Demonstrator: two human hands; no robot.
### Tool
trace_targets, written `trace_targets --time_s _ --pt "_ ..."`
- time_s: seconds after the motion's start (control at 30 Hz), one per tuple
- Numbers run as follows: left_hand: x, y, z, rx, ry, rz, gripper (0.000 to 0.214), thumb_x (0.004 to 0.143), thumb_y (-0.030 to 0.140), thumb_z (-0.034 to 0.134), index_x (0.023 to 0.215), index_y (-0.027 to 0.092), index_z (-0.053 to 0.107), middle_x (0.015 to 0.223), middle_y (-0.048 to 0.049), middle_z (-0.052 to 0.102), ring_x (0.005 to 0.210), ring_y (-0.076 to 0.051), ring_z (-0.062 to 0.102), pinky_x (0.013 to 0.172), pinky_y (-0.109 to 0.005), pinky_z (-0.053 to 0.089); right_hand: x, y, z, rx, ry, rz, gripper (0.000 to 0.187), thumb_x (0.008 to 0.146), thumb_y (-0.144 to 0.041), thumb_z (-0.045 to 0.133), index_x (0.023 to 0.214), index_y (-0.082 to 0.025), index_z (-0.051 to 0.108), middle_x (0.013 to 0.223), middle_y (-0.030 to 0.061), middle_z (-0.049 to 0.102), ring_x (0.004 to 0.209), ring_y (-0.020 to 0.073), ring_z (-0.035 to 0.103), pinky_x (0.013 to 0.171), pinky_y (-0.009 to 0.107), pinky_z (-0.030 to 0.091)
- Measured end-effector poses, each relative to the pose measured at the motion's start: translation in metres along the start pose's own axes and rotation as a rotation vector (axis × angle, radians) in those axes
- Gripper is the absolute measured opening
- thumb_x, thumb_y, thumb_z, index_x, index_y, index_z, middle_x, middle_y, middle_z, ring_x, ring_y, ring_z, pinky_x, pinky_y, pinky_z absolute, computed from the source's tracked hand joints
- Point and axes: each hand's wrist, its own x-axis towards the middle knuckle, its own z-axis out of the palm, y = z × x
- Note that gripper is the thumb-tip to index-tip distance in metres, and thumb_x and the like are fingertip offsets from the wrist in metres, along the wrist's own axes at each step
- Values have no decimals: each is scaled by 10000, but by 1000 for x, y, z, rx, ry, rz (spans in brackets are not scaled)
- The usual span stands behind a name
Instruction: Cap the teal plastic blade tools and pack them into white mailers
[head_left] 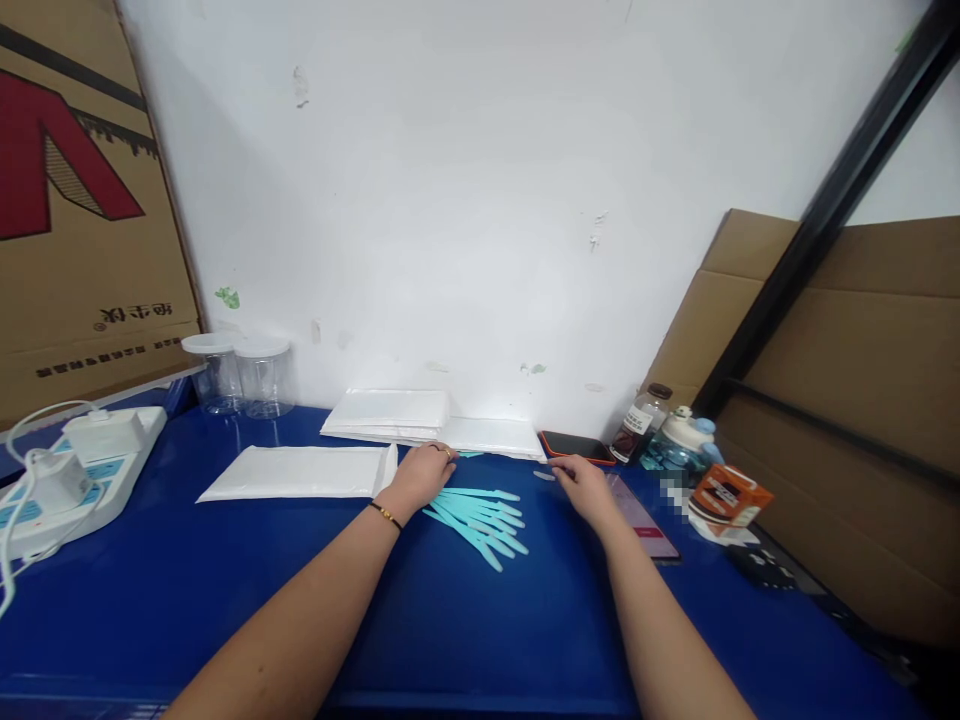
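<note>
My left hand [420, 475] lies palm down on the blue table [225, 590], fingers flat, at the open end of a white padded envelope [300, 472] and just left of a fan of several light blue plastic sticks [480, 515]. It wears a ring and a thin bracelet. My right hand [583, 482] rests on the table to the right of the sticks, fingers stretched toward a small pale piece [544, 475]; nothing shows in it. A stack of white envelopes [420, 420] lies behind both hands against the wall.
A phone in a red case [576, 447] and another phone [649, 525] lie near my right hand. Bottles [641, 420], a small orange box [731, 493], two clear jars [240, 375], a white power strip with cables [75, 470] and cardboard sheets [82, 200] ring the table.
</note>
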Motion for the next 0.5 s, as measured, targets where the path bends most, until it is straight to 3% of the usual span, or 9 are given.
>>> trace_targets --time_s 0.13,0.33,0.5 --pt "-1 -7 5 47 -37 -60 276 870 254 458 1103 238 604 1158 -65 602 1121 -219 499 914 -350 386 2 13 3 -85 -45 13 239 801 -205 504 951 -181 689 974 86 635 906 209 591 851 331 436" --pt "0 -3 1 -37 -56 -40 195 808 194 514 953 225 642 984 -35 657 954 -184 579 828 -275 420 2 3 13 -76 -139 6 98 724 -180 558 759 -192 649 774 23 616 714 162 572 681 264 439" --pt "1 3 -3 -60 -76 43 214 794 129 481 901 214 646 866 -21 675 821 -161 604 723 -240 429 -3 -7 10 30 -248 -26 194 740 -269 569 914 -209 633 611 -31 573 557 138 528 536 233 388"
